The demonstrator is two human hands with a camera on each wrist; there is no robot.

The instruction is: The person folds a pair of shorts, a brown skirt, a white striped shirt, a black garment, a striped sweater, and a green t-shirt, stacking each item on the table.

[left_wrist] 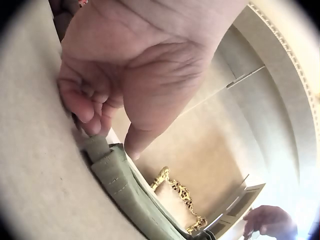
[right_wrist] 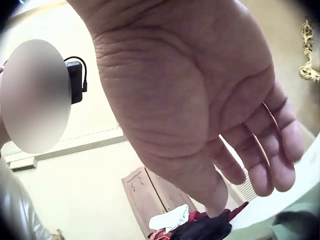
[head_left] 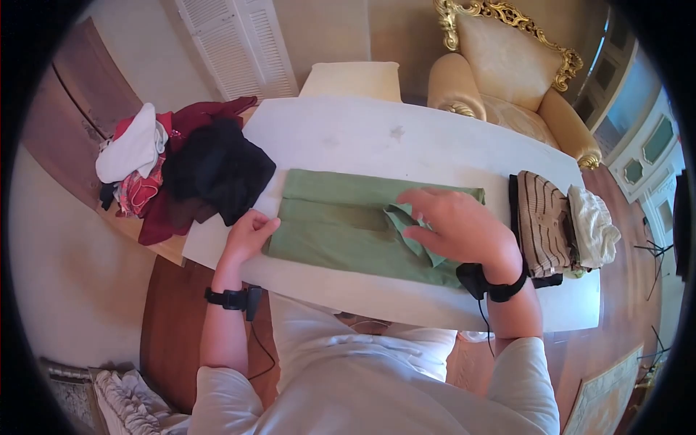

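Note:
A green folded garment [head_left: 326,228] lies flat across the white table, with a long crease along it. Close to the front edge of the table, my left hand [head_left: 250,233] pinches the garment's left end between thumb and fingers. In the left wrist view, the fingers [left_wrist: 95,120] curl at the layered green edge [left_wrist: 117,170], with the thumb across from them. My right hand [head_left: 460,225] is over the garment's right part, its fingers loosely extended and holding nothing. Below it a loose, raised flap of green cloth [head_left: 413,235] stands up from the garment. The right wrist view shows the bare palm [right_wrist: 200,100].
To the left lies a heap with a black cloth [head_left: 217,170], dark red clothing [head_left: 206,112] and a white piece [head_left: 134,148]. A stack with a brown striped garment [head_left: 540,225] and a white one [head_left: 593,226] is at the right. Behind the table stands a gilded armchair [head_left: 507,65].

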